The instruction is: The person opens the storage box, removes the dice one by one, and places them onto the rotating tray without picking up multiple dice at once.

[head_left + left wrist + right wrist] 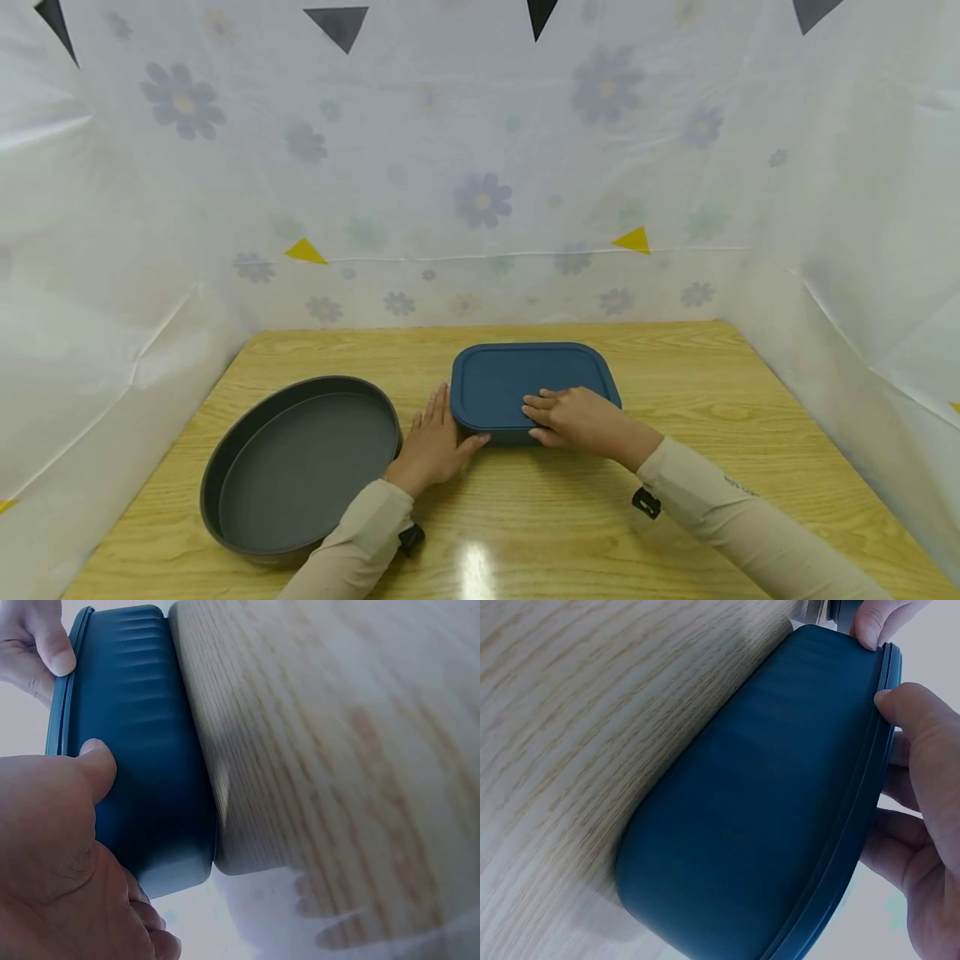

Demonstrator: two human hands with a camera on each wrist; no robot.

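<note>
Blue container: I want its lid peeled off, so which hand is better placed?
Probably the right hand: it lies on the lid, thumb at the rim. The left hand steadies the container's side.

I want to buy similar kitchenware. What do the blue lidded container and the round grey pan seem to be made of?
The blue container looks like matte plastic or silicone: even colour, soft rounded corners, faint moulded ribs on its wall, no shine. The round pan looks like metal with a dark grey non-stick coating: thin, stiff rim and dull, smooth surface. Neither can be settled by look alone.
</note>
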